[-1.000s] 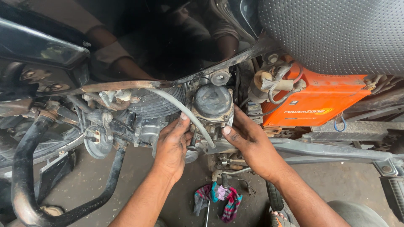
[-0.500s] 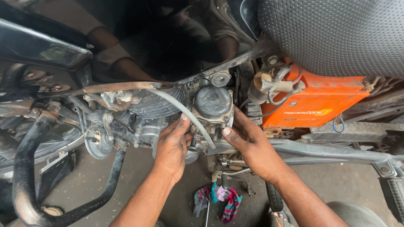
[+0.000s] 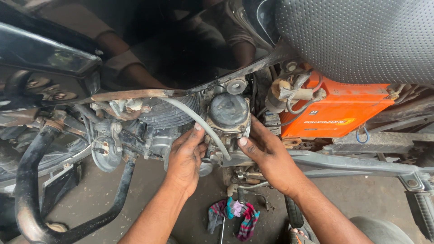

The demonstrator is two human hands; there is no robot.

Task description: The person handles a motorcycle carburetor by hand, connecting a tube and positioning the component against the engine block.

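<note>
Fingers of both hands, left and right, grip the grimy carburetor.

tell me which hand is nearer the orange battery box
Right. The right hand grips the carburetor just left of the orange battery box; the left hand sits farther away, on the carburetor's other side.
</note>
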